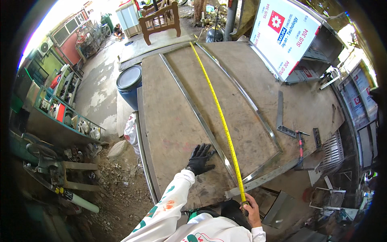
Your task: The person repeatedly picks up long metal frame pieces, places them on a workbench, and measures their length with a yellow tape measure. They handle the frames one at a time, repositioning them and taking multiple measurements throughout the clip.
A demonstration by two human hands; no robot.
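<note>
A rectangular frame of shiny metal tubing lies on the brown worktable. Along its length runs the yellow blade of a tape measure, from the far end down to the near edge. My bare right hand grips the tape's case just off the table's near edge. In a black glove, my left hand rests flat on the tabletop with its fingers spread, just left of the frame's left tube. A flat metal bar lies across the near edge, by the tape.
A steel square and a red-handled tool lie to the right. A large box-shaped piece covered in white printed film stands at the far right. Beyond the table's left edge are a blue drum and cluttered shelves.
</note>
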